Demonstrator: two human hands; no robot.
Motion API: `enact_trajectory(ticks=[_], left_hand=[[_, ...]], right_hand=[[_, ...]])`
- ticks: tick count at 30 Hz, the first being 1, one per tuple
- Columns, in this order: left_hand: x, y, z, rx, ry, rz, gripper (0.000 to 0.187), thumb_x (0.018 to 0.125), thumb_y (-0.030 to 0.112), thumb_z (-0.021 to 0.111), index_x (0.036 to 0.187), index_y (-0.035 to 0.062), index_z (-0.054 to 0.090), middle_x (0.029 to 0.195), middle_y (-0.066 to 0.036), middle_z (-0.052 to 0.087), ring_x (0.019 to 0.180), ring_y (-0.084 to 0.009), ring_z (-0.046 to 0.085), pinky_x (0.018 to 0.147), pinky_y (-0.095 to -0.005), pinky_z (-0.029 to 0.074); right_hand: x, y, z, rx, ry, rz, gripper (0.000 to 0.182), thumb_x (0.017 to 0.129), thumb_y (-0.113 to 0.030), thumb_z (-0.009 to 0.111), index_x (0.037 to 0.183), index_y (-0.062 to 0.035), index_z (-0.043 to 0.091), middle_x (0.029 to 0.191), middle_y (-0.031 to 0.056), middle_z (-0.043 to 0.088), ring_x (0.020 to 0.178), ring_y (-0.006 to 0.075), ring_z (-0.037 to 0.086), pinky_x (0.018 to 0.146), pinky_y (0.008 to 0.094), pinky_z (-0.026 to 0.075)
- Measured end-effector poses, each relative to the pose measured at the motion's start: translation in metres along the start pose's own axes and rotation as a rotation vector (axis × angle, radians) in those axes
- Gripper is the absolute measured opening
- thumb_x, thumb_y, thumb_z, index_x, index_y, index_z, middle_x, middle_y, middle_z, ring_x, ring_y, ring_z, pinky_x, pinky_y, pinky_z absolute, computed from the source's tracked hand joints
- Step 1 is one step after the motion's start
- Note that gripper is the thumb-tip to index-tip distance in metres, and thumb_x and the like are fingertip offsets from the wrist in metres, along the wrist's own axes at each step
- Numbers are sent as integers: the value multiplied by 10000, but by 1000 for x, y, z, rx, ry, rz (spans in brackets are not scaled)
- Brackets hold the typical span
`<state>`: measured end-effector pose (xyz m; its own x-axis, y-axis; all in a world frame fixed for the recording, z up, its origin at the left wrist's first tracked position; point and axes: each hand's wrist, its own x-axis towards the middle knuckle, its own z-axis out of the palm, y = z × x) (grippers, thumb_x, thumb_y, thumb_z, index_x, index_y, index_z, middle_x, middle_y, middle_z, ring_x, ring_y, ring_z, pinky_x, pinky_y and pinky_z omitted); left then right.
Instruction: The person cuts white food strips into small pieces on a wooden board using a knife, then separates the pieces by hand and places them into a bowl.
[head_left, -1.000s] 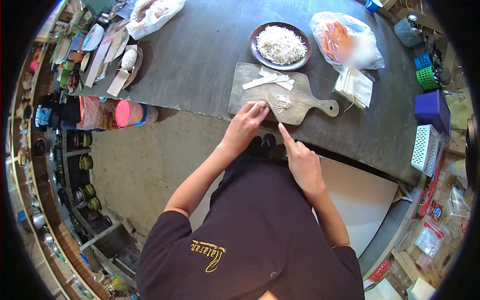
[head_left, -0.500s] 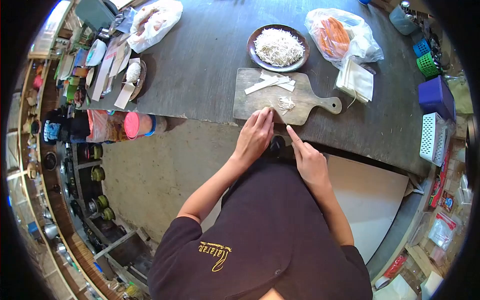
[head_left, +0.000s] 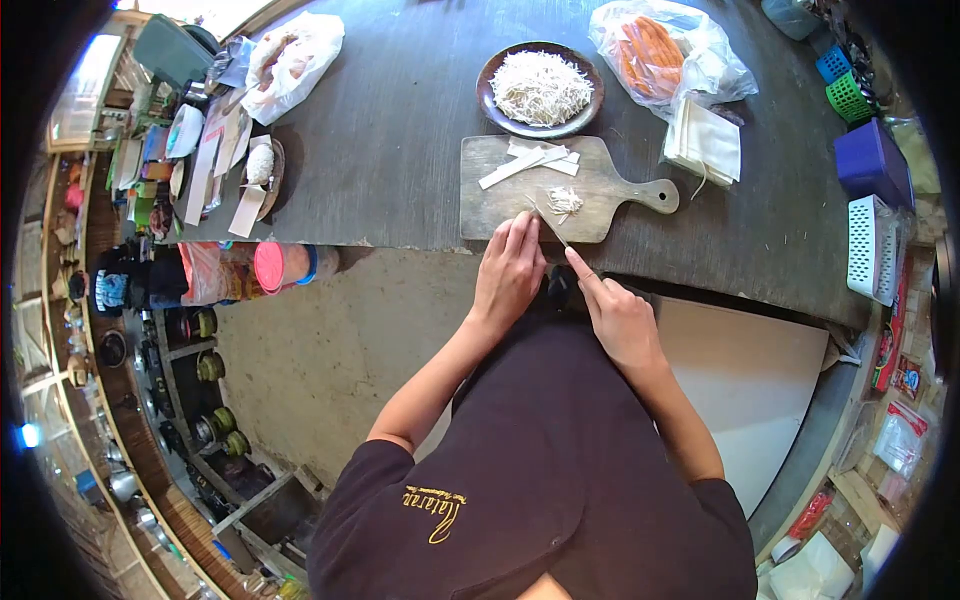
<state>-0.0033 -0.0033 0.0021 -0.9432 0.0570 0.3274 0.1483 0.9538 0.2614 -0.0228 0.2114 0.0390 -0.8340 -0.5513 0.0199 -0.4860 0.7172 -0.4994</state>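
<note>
A wooden cutting board (head_left: 480, 212) lies at the table's near edge, its handle to the right. My right hand (head_left: 620, 315) is closed around a knife (head_left: 552, 226), forefinger stretched along it, blade angled over the board. Right beside the blade, the closed fingers of my left hand (head_left: 510, 270) press down on the board; what they pin is hidden. A small heap of thin white slivers (head_left: 564, 202) sits just past the knife. Flat white strips (head_left: 526, 166) lie crossed farther back. Behind the board, a dark round plate (head_left: 487, 108) carries a mound of white shreds (head_left: 541, 88).
To the right of the plate lie a clear bag of orange sticks (head_left: 650, 58) and a stack of pale squares (head_left: 704, 142). A white plastic bag (head_left: 292, 66) and a small dish (head_left: 272, 198) are at the left. A white basket (head_left: 868, 250) stands at the far right.
The camera view has shifted slightly. Both hands stay at the board's near edge, and the knife blade keeps beside my left fingertips. The sliver heap looks slightly differently spread.
</note>
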Motion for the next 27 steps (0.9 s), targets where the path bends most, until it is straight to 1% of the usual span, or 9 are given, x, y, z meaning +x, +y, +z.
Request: enact_trajectory(ticks=[2, 8, 10, 13, 16, 20, 23, 25, 27], left_hand=[[-1, 0, 1, -7, 3, -1, 535, 917, 88, 684, 1398, -131, 600, 1440, -206, 573, 1297, -349, 564, 1151, -424, 481], [1, 1, -1, -40, 8, -11, 533, 897, 65, 682, 1388, -130, 611, 1446, -203, 577, 1311, -353, 564, 1144, -432, 489], [1, 1, -2, -64, 18, -14, 523, 883, 32, 689, 1377, -128, 620, 1433, -204, 581, 1308, -369, 567, 1130, -448, 500], [0, 0, 0, -58, 19, -10, 522, 883, 32, 687, 1374, -132, 621, 1431, -206, 583, 1308, -372, 568, 1133, -446, 496], [1, 2, 0, -40, 30, -9, 520, 876, 40, 696, 1361, -136, 625, 1425, -215, 582, 1301, -373, 570, 1132, -444, 494], [0, 4, 3, 45, 18, -9, 556, 892, 103, 684, 1393, -127, 608, 1442, -200, 578, 1311, -343, 561, 1147, -416, 484], [-4, 5, 7, 38, 30, -21, 557, 890, 87, 684, 1396, -130, 598, 1441, -208, 571, 1318, -353, 553, 1148, -426, 478], [-6, 6, 10, -7, 45, -36, 562, 876, 49, 691, 1397, -134, 585, 1437, -221, 562, 1322, -377, 546, 1149, -448, 470], [-8, 6, 13, -5, 72, -39, 565, 876, 47, 688, 1401, -134, 582, 1445, -222, 555, 1325, -377, 542, 1150, -448, 470]], right_hand=[[-2, -1, -3, 0, -12, 6, 595, 1087, -246, 620, 1640, -407, 472, 695, 129, 563, 575, 349, 677, 542, 514, 560], [-5, -1, -8, 19, -42, 20, 585, 1094, -247, 612, 1640, -406, 473, 685, 131, 551, 577, 349, 677, 545, 510, 561], [-3, 0, -9, 7, -55, 18, 581, 1096, -249, 610, 1640, -403, 474, 693, 135, 567, 583, 351, 682, 544, 506, 562], [3, 0, -6, 10, -47, 8, 581, 1097, -253, 605, 1643, -397, 468, 714, 142, 600, 603, 356, 695, 551, 501, 573], [21, 4, 8, 50, -2, -24, 585, 1097, -259, 602, 1647, -395, 458, 738, 150, 632, 622, 363, 710, 566, 501, 592], [30, 1, 17, 37, 27, -36, 593, 1093, -262, 605, 1647, -406, 450, 747, 150, 643, 628, 366, 717, 579, 503, 608], [18, 2, 15, 20, 32, -16, 595, 1094, -263, 607, 1645, -421, 449, 738, 141, 634, 616, 360, 712, 569, 502, 602], [10, -1, 7, 36, -28, 35, 574, 1101, -238, 595, 1638, -399, 469, 755, 150, 620, 649, 374, 693, 604, 518, 576], [6, -2, 4, 40, -56, 62, 566, 1105, -226, 589, 1636, -389, 477, 760, 152, 608, 661, 378, 683, 618, 525, 561]])
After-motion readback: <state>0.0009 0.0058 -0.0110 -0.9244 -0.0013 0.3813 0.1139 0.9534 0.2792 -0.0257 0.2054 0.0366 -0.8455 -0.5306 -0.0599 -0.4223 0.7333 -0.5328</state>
